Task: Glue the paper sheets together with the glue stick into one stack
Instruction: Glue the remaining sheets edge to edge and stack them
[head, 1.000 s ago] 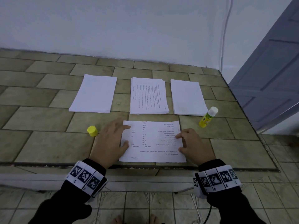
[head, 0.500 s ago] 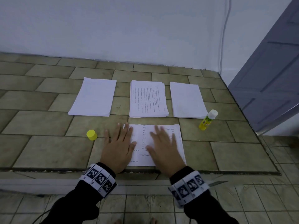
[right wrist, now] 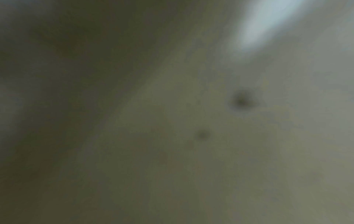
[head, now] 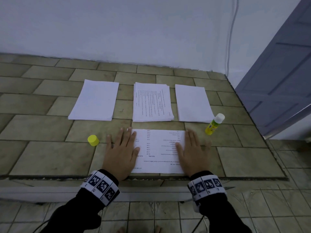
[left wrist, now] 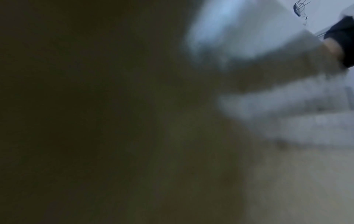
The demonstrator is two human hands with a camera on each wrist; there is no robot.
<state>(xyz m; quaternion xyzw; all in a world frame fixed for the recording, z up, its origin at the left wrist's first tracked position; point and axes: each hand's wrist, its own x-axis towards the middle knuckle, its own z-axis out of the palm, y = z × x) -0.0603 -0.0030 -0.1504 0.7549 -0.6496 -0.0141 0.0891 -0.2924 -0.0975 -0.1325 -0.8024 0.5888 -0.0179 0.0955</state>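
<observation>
A printed sheet [head: 158, 148] lies flat near the counter's front edge in the head view. My left hand [head: 120, 148] presses flat on its left edge with straight fingers. My right hand [head: 193, 148] lies flat on its right edge, fingers spread. The glue stick [head: 214, 124], yellow with a white tip and uncapped, stands upright right of the sheet. Its yellow cap [head: 93, 140] sits left of my left hand. Behind lie three paper stacks: a blank left stack [head: 95, 100], a printed middle stack [head: 152, 101] and a blank right stack [head: 193, 103]. Both wrist views are dark and blurred.
The tiled counter [head: 42, 157] ends at a front ledge just below my wrists. A white wall [head: 134, 31] runs behind the stacks. A grey door [head: 277, 81] stands at the right, beyond the counter's right edge. A thin cable [head: 233, 31] hangs down the wall.
Both hands flattened on the sheet, then slid apart: the right hand moved from the sheet's middle to its right edge. The left hand stayed at the left edge.
</observation>
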